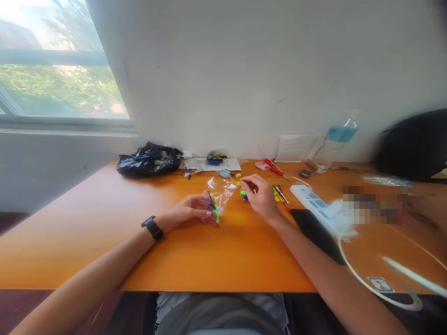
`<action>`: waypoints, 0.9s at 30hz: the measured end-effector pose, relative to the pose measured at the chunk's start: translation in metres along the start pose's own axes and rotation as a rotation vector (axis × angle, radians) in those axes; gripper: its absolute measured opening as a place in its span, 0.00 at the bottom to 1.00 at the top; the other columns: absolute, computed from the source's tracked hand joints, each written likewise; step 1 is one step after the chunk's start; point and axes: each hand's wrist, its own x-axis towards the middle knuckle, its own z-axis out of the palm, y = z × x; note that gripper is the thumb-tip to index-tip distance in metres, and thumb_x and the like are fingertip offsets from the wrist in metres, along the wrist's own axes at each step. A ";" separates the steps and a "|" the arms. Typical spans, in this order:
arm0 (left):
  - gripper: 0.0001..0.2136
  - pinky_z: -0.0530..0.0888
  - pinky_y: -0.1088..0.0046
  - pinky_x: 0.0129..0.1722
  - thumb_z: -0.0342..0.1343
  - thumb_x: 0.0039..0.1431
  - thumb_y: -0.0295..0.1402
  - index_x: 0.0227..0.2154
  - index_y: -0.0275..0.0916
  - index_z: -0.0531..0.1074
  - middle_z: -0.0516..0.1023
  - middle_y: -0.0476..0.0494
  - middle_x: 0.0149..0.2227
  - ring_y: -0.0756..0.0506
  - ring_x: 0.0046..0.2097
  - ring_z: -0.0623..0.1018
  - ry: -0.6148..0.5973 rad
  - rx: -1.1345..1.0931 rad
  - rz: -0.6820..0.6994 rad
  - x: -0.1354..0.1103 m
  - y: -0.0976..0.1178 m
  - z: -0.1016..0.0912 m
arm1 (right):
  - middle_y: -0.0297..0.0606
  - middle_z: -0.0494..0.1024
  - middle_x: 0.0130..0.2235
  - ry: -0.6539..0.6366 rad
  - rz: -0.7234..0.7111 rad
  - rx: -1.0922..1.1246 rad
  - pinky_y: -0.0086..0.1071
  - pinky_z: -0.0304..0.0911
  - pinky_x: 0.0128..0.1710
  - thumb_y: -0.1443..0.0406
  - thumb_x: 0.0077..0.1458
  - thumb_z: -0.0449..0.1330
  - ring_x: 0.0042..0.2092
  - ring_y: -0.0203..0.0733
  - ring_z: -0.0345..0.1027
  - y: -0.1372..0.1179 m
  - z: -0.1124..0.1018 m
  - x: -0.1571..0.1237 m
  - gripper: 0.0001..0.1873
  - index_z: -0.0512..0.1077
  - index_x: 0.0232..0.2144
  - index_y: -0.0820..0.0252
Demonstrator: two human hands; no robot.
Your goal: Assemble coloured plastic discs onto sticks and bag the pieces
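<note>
My left hand (193, 208), with a black watch on its wrist, grips a clear plastic bag (222, 188) low on its side. Inside the bag are thin coloured pieces, green, white and dark, whose kind I cannot make out. Just right of the bag's upper end, my right hand (260, 194) has thumb and forefinger pinched together. A small yellow bit (238, 183) shows at those fingertips; whether it is held, I cannot tell. Below and beyond the right hand lie small green and blue pieces (243, 192), partly covered by it. More thin coloured sticks (280, 193) rest to its right.
A black plastic bag (150, 160) sits at the back left. White power strip (319, 209), dark flat pad (316, 232) and white cable (344, 253) lie on the right. A clear bottle (333, 142) and red packet (273, 166) are near the wall.
</note>
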 end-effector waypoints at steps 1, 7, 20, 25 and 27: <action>0.17 0.77 0.71 0.41 0.71 0.57 0.37 0.46 0.34 0.77 0.84 0.34 0.44 0.41 0.43 0.84 -0.009 -0.002 0.003 0.000 0.000 0.000 | 0.42 0.80 0.40 0.053 -0.005 0.016 0.37 0.71 0.40 0.61 0.67 0.59 0.40 0.46 0.75 -0.003 -0.002 0.001 0.09 0.78 0.39 0.57; 0.17 0.74 0.74 0.35 0.70 0.59 0.38 0.47 0.36 0.75 0.84 0.36 0.43 0.43 0.40 0.84 -0.006 0.009 -0.048 0.000 -0.005 -0.003 | 0.45 0.80 0.43 0.253 0.055 0.127 0.43 0.72 0.44 0.54 0.68 0.59 0.44 0.50 0.75 -0.015 -0.006 -0.001 0.12 0.76 0.44 0.54; 0.17 0.78 0.70 0.40 0.70 0.59 0.34 0.48 0.36 0.76 0.81 0.40 0.41 0.45 0.37 0.82 -0.075 -0.121 -0.053 -0.004 0.002 0.004 | 0.40 0.79 0.41 0.026 0.182 0.165 0.36 0.67 0.39 0.59 0.63 0.60 0.41 0.45 0.72 -0.007 0.003 -0.005 0.09 0.74 0.41 0.56; 0.18 0.79 0.63 0.45 0.69 0.60 0.36 0.51 0.37 0.76 0.82 0.37 0.44 0.42 0.40 0.83 -0.093 -0.124 -0.048 -0.003 -0.002 0.002 | 0.38 0.77 0.38 0.128 0.310 0.260 0.34 0.67 0.35 0.60 0.59 0.60 0.35 0.42 0.71 -0.001 -0.002 0.000 0.07 0.73 0.38 0.56; 0.20 0.79 0.61 0.45 0.69 0.60 0.36 0.52 0.37 0.75 0.82 0.36 0.44 0.42 0.41 0.83 -0.108 -0.122 -0.042 -0.003 -0.001 0.002 | 0.38 0.77 0.38 0.096 0.295 0.270 0.34 0.67 0.35 0.60 0.58 0.61 0.36 0.42 0.71 -0.001 -0.003 0.001 0.07 0.73 0.37 0.56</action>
